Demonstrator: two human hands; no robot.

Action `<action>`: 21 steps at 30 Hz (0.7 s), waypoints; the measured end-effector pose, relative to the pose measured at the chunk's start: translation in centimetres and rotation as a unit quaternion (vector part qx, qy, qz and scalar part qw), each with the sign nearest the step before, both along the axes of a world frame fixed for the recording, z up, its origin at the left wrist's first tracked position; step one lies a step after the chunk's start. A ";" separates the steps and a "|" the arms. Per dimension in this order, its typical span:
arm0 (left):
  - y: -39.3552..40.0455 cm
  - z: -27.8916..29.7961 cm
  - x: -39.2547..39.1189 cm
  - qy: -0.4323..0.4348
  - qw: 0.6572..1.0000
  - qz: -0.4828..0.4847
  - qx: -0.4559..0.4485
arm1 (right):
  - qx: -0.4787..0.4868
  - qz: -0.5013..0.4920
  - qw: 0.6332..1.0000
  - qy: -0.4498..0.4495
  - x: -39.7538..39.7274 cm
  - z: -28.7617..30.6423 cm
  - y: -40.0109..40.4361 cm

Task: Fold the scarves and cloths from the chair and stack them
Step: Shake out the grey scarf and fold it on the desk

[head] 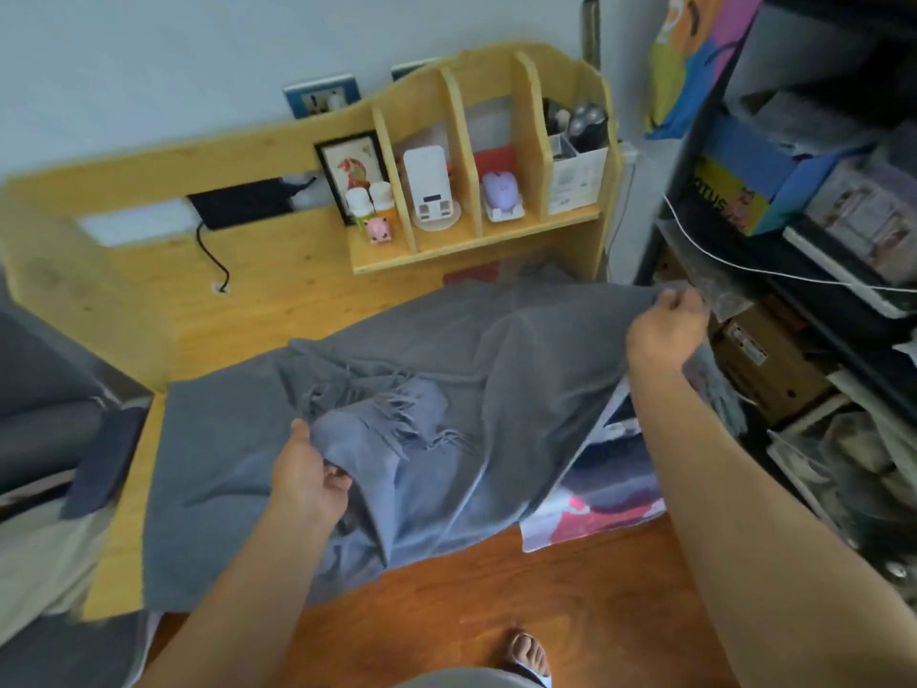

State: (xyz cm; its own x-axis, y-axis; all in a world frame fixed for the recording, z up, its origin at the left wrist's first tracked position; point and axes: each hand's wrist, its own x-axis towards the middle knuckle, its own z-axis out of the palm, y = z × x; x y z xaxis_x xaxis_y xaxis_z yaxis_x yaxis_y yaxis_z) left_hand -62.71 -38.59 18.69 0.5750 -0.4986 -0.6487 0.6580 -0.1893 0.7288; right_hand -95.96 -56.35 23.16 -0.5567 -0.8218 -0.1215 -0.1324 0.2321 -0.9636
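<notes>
The grey fringed scarf [397, 389] sprawls over the wooden desk [278, 300] at frame centre, its long axis running lower left to upper right. The right hand [667, 330] pinches the far edge at upper right; the left hand [310, 471] grips a bunched fold nearer, at lower centre. Judging from this, the fold turns on joining these 2 ends.

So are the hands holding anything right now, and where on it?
Both hold the grey fringed scarf. The left hand grips a bunched fold near its fringed end; the right hand pinches its far edge, lifted toward the shelves.
</notes>
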 end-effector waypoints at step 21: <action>17.8 -4.5 20.8 0.141 0.979 0.118 0.091 | 0.072 0.592 0.632 0.494 27.4 -17.6 18.0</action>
